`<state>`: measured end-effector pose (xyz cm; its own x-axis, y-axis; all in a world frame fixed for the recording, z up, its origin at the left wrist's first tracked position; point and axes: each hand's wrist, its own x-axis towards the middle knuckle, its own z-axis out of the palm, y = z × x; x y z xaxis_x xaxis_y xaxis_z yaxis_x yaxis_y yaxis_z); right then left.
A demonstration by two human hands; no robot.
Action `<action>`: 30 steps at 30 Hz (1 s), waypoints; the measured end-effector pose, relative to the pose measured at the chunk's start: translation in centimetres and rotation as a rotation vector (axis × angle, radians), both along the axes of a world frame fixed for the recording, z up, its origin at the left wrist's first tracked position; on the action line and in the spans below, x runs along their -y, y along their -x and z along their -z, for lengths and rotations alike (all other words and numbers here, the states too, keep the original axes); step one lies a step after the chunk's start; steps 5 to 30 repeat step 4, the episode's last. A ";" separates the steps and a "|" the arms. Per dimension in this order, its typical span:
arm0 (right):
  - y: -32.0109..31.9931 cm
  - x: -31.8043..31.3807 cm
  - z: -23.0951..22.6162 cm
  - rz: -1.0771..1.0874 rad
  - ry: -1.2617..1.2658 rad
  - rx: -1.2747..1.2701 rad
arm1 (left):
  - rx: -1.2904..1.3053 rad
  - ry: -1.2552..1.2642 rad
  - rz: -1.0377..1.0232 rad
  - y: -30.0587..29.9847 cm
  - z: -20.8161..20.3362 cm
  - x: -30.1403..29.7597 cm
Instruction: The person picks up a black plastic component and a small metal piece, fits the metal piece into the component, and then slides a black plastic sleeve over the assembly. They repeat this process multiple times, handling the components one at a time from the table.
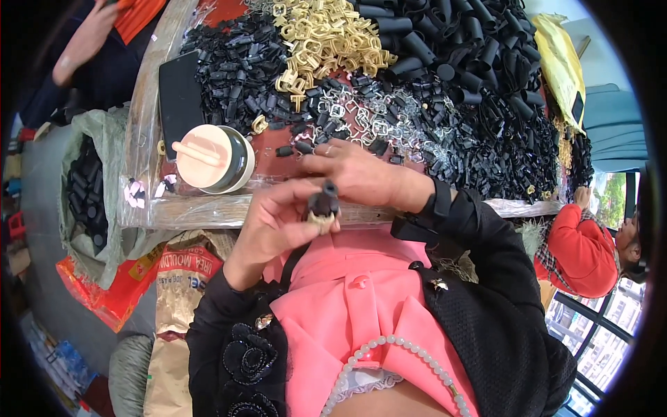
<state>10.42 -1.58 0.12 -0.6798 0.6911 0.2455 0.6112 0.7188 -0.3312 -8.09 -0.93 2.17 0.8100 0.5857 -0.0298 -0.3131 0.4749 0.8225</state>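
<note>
Above my lap, at the table's front edge, my left hand (274, 222) is closed around a small black plastic piece (322, 199) with a pale gold part at its lower end. My right hand (365, 172) reaches across just behind it, over the table (278, 177). Its fingers are curled together beside some small loose black parts (285, 151); anything between the fingertips is hidden. Farther back lie heaps of small black parts (240, 80), gold buckle-like pieces (323, 42) and silver metal loops (368, 118).
Left of my hands stands a round container (240, 163) with a pink lid (201, 156); a dark flat tablet-like thing (179, 94) lies behind it. Black tubes (479, 52) are heaped far right. A sack (101, 139) stands at left. Co-workers sit far left and right.
</note>
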 end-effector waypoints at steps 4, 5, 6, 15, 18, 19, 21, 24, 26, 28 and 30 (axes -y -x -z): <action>0.9 -0.6 0.9 -0.049 -0.037 0.064 | -0.041 0.019 0.116 1.3 1.2 -0.1; 0.9 -0.6 0.9 -0.049 -0.037 0.064 | -0.041 0.019 0.116 1.3 1.2 -0.1; 0.9 -0.6 0.9 -0.049 -0.037 0.064 | -0.041 0.019 0.116 1.3 1.2 -0.1; 0.9 -0.6 0.9 -0.049 -0.037 0.064 | -0.041 0.019 0.116 1.3 1.2 -0.1; 0.9 -0.6 0.9 -0.049 -0.037 0.064 | -0.041 0.019 0.116 1.3 1.2 -0.1; 0.9 -0.6 0.9 -0.049 -0.037 0.064 | -0.041 0.019 0.116 1.3 1.2 -0.1; 0.9 -0.6 0.9 -0.049 -0.037 0.064 | -0.041 0.019 0.116 1.3 1.2 -0.1; 0.9 -0.6 0.9 -0.049 -0.037 0.064 | -0.041 0.019 0.116 1.3 1.2 -0.1; 0.9 -0.6 0.9 -0.049 -0.037 0.064 | -0.041 0.019 0.116 1.3 1.2 -0.1; 0.9 -0.6 0.9 -0.049 -0.037 0.064 | -0.041 0.019 0.116 1.3 1.2 -0.1; 0.9 -0.6 0.9 -0.049 -0.037 0.064 | -0.041 0.019 0.116 1.3 1.2 -0.1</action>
